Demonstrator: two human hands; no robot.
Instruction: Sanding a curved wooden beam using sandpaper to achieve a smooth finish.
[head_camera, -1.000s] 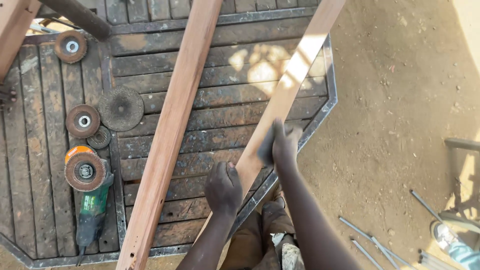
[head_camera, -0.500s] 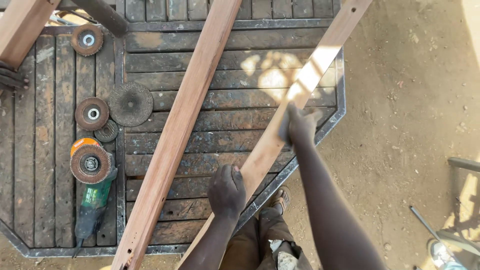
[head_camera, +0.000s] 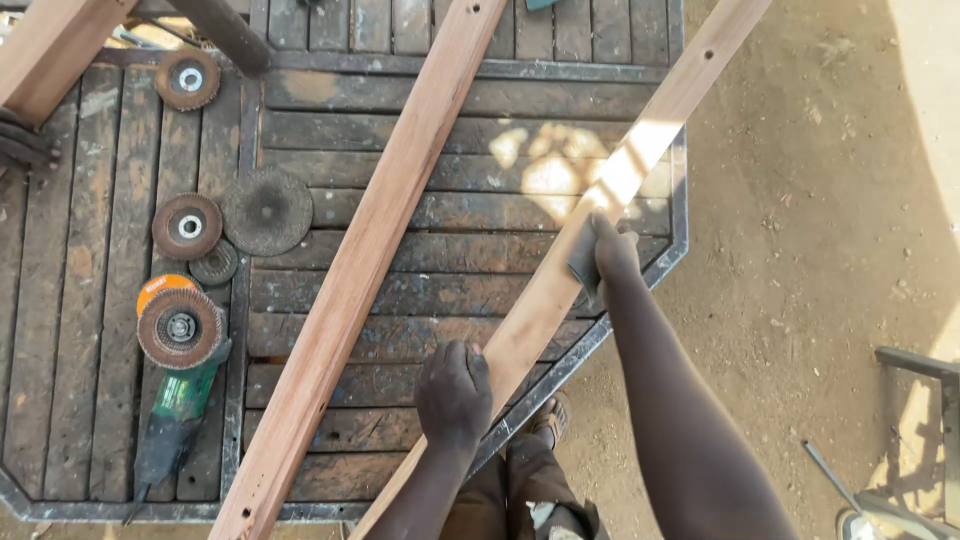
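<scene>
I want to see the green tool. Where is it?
The green grinder lies at the lower left of the head view, on the dark slatted table, left of the near plank.

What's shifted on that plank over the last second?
The right hand, pressing a dark sanding pad, slid up the lighter plank, away from the person. The left hand stayed gripping the plank's near end. The redder plank, grinder and loose discs lie as before.

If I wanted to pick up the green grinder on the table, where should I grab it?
Probably by the green body of the grinder, coming from above. It lies flat on the table, the slim body fits a hand, and that keeps fingers off the round disc at its top.
</scene>
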